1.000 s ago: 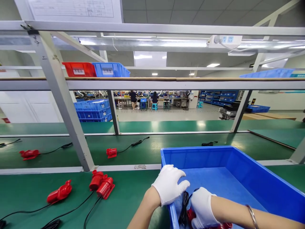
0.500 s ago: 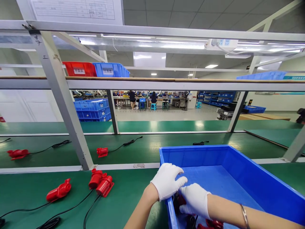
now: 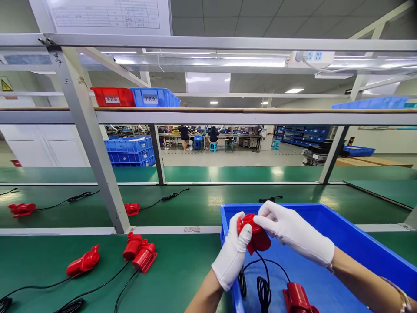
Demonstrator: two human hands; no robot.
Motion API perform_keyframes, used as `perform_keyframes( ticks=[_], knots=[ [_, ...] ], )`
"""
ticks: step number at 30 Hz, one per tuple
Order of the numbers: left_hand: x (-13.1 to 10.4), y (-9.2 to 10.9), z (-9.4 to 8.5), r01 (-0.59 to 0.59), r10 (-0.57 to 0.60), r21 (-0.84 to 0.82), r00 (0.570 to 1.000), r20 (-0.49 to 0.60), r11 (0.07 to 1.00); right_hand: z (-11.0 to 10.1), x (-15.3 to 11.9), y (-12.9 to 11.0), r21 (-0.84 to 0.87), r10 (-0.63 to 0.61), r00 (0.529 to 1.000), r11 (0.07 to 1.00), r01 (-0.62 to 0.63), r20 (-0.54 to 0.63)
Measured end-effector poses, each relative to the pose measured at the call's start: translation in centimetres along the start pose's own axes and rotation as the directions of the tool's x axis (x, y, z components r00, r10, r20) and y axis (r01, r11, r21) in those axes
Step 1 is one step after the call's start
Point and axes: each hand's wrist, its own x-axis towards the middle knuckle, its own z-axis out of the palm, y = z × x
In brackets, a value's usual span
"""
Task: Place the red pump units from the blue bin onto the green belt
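Observation:
My left hand, in a white glove, is closed round the side of a red plastic pump with a black cord hanging from it. My right hand, also gloved, pinches the pump's upper rim with thumb and fingers. Both hands hold it above the near left part of a blue bin. Inside the bin lies another red pump, with a bundled black cord beside it.
On the green bench to the left lie several red corded pumps. More sit on the green strip behind the white rail. A slanted metal post and a shelf with small bins stand ahead.
Both hands have come up from the bin's near left corner with a red pump between them. On the strip behind the rail, the pumps and cords have shifted left.

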Motion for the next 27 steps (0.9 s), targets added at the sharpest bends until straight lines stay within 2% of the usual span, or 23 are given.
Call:
perform_keyframes(
  ticks=[2,5,8,12,14,18,22,25,27],
  knots=[
    [0.1,0.0,0.5,0.067,-0.058,-0.278,0.997,0.041,0.958,1.1,-0.7,-0.7,0.173,-0.029,0.999,0.985,0.024,0.029],
    [0.6,-0.4,0.7,0.211,-0.104,-0.627,0.974,0.203,0.750,2.1,-1.4,-0.6,0.339,-0.088,0.996,0.938,0.076,0.019],
    [0.9,-0.6,0.2,0.245,-0.075,-0.737,0.964,0.257,0.629,2.0,-1.6,0.5,0.280,-0.091,0.996,0.955,0.095,-0.027],
    [0.4,-0.2,-0.3,0.232,0.039,-0.768,0.948,0.316,0.598,1.8,-1.8,1.8,0.198,-0.071,0.997,0.978,0.070,0.002],
    [0.2,0.1,-0.4,0.214,0.091,-0.777,0.940,0.328,0.592,1.9,-1.9,2.0,0.185,-0.067,0.998,0.981,0.064,0.012],
    [0.0,0.4,-0.3,0.229,0.120,-0.761,0.920,0.373,0.607,2.2,-2.0,2.0,0.133,-0.082,0.995,0.988,0.075,0.048],
    [-0.2,0.6,-0.2,0.182,0.138,-0.738,0.926,0.350,0.650,2.4,-2.0,2.0,0.112,-0.108,0.992,0.989,0.101,0.065],
    [-0.6,1.1,-0.2,0.118,0.138,-0.670,0.939,0.316,0.733,2.5,-2.1,2.1,0.140,-0.121,0.990,0.984,0.110,0.074],
    [-1.0,1.5,-0.4,-0.010,0.153,-0.542,0.964,0.219,0.840,2.6,-2.1,2.1,0.189,-0.134,0.987,0.975,0.115,0.093]
  ],
)
